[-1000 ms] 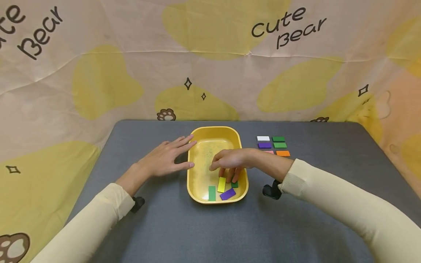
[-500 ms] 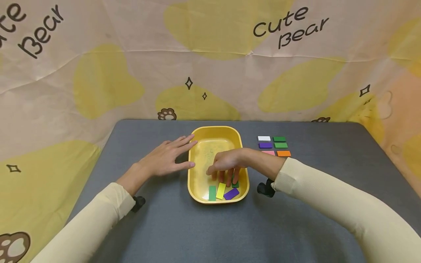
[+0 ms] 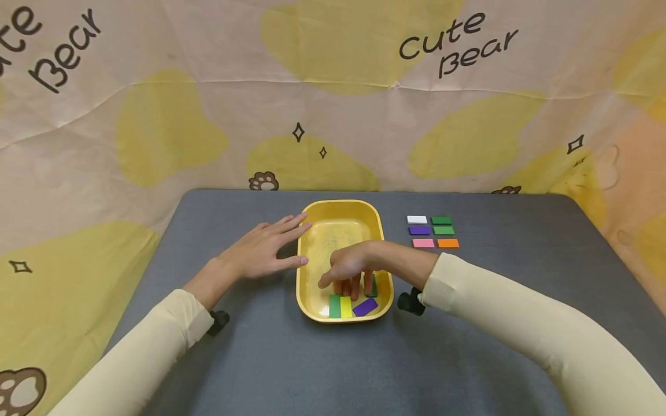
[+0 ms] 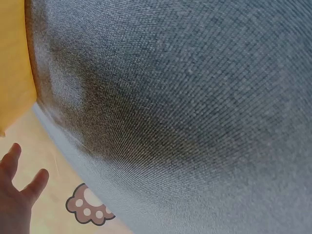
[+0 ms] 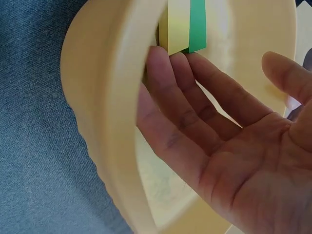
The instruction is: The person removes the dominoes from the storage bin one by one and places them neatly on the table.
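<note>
A yellow plastic tray (image 3: 340,231) holds several small flat rectangular blocks at its near end. A light green block (image 3: 335,307) and a yellow block (image 3: 346,307) lie side by side; a purple block (image 3: 365,307) sits slanted to their right. Fingers partly hide a dark green block (image 3: 374,287). My right hand (image 3: 351,266) reaches down into the tray. In the right wrist view its fingertips touch the end of the yellow block (image 5: 178,27), beside the green block (image 5: 197,24), without gripping. My left hand (image 3: 262,251) is spread, its fingers resting on the tray's left rim.
Right of the tray, several more blocks lie in two columns on the grey table (image 3: 260,358): white (image 3: 417,219), green, purple, pink (image 3: 423,243) and orange (image 3: 448,243). A printed cloth (image 3: 333,104) hangs behind the table.
My right hand has moved left and nearer inside the tray. The yellow block has slid nearer and straightened against the light green one; the purple block shifted right. My left hand has stayed put.
</note>
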`<state>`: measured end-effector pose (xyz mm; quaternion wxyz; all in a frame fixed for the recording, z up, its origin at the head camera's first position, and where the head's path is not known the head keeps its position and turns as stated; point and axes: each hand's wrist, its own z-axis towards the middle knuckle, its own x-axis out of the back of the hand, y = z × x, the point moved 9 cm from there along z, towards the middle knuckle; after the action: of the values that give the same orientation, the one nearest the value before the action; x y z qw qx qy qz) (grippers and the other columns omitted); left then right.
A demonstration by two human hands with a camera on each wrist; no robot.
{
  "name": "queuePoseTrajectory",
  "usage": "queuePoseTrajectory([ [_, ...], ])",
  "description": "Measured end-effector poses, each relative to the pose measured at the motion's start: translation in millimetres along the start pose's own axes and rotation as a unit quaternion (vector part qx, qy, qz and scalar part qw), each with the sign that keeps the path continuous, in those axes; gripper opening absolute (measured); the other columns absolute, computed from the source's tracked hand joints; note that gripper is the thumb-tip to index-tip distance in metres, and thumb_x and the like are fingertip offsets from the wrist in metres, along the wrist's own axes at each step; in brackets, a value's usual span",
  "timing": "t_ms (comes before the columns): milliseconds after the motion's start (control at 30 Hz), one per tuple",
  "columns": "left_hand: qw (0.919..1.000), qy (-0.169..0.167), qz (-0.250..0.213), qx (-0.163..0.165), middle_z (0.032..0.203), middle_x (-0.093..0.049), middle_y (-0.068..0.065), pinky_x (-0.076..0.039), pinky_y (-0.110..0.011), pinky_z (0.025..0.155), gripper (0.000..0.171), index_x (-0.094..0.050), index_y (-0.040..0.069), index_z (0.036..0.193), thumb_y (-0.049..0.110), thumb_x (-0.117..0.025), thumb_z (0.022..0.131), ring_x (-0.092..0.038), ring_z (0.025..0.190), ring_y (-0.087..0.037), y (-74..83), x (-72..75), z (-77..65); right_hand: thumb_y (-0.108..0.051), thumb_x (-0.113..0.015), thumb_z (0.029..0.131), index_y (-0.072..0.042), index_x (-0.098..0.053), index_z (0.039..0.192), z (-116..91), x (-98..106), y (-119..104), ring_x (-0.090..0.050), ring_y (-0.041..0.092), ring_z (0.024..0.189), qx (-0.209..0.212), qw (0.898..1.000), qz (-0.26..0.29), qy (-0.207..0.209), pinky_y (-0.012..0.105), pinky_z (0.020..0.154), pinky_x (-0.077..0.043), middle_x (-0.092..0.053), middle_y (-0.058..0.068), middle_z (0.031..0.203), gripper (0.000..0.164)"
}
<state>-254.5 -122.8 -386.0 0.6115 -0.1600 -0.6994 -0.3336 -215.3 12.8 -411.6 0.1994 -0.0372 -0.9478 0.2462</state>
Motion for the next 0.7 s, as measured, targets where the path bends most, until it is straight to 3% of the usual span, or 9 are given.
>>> queuePoseTrajectory([
  [433, 1.0000, -0.003, -0.001, 0.002, 0.166, -0.013, 0.004, -0.025, -0.059, 0.112, 0.081, -0.026, 0.024, 0.159, 0.071, -0.042, 0.095, -0.020, 0.150, -0.030, 0.1, -0.3, -0.6, -0.041, -0.057, 0.099, 0.000, -0.072, 0.100, -0.6, -0.8, -1.6, -0.069, 0.028, 0.083, 0.003, 1.000, -0.005, 0.005, 0.044, 0.080, -0.057, -0.066, 0.011, 0.087, 0.043],
  [700, 1.0000, -0.004, 0.004, 0.002, 0.166, -0.014, 0.004, -0.027, -0.058, 0.112, 0.082, -0.026, 0.024, 0.159, 0.071, -0.042, 0.094, -0.021, 0.150, -0.029, 0.5, 0.6, 0.2, -0.023, -0.066, 0.097, -0.002, -0.073, 0.091, -0.7, -0.4, -3.6, -0.070, 0.026, 0.080, 0.013, 0.999, -0.052, 0.013, 0.039, 0.076, -0.059, -0.067, 0.010, 0.079, 0.023],
])
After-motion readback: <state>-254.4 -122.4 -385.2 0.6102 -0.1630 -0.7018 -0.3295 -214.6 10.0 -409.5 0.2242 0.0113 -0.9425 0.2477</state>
